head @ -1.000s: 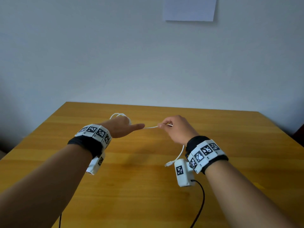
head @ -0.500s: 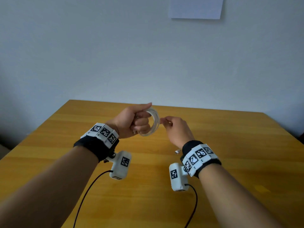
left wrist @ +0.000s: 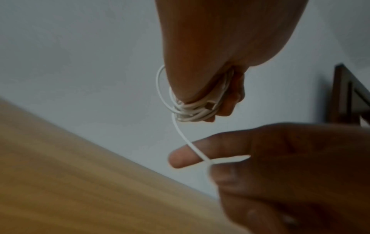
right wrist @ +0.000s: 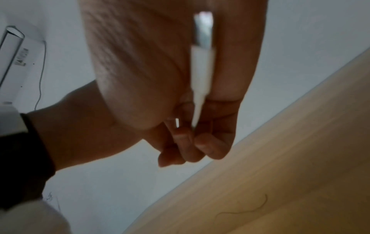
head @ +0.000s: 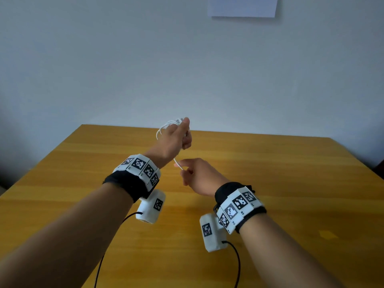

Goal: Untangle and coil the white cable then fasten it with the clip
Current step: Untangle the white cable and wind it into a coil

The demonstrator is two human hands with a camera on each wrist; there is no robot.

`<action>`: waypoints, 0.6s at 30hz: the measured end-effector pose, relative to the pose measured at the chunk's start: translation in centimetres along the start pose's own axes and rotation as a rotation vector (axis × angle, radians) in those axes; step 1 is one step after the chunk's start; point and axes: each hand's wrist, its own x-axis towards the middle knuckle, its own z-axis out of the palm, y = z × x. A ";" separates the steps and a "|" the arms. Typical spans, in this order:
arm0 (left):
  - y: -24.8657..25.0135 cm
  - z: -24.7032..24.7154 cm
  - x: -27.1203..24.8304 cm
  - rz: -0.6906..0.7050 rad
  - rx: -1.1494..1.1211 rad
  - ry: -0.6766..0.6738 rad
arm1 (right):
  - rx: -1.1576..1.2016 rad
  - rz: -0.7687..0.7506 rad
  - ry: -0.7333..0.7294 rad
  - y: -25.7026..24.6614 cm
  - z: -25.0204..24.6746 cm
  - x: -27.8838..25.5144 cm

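Both hands are up above the wooden bench (head: 270, 183), and we are deep in the coiling step. The left hand (head: 175, 140) is raised, fingers curled tight round a bundle of white cable (left wrist: 190, 110); several loops wrap the fingers, and a plug end sits tucked against the turns in the left wrist view. A few loops poke out above the fist in the head view.

From that bundle a single short strand drops down to the right hand (head: 201, 175), held lower and nearer. Thumb and forefinger pinch the strand, and the right wrist view shows the cable's other connector (right wrist: 202, 66) lying inside the curled fingers. So the tail is nearly spent: hardly any slack between the two hands, nothing trailing on the bench.

My read: untangling is done, coiling is on its final turn or so. The next move calls for the right hand to carry that last bit round the bundle without letting the loops spring off the left fingers. After that comes the fastening, and here is the catch: I cannot see any clip in these views, on the bench or on the cable. It may be hidden in the bundle; I cannot tell. The left grip has to hold firm until it is found.
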 end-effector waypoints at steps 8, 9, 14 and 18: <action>-2.8 -0.3 -0.7 -0.019 0.722 -0.198 | 0.013 -0.050 0.129 -0.2 -2.2 -0.8; -3.1 -0.4 -0.8 -0.036 0.754 -0.236 | 0.019 -0.063 0.163 -0.1 -2.4 -0.9; -3.4 -0.1 -1.1 -0.138 0.745 -0.290 | 0.050 -0.095 0.298 1.1 -3.3 -0.7; -3.8 0.1 -1.2 -0.209 0.493 -0.352 | 0.082 -0.114 0.377 2.0 -3.8 -0.6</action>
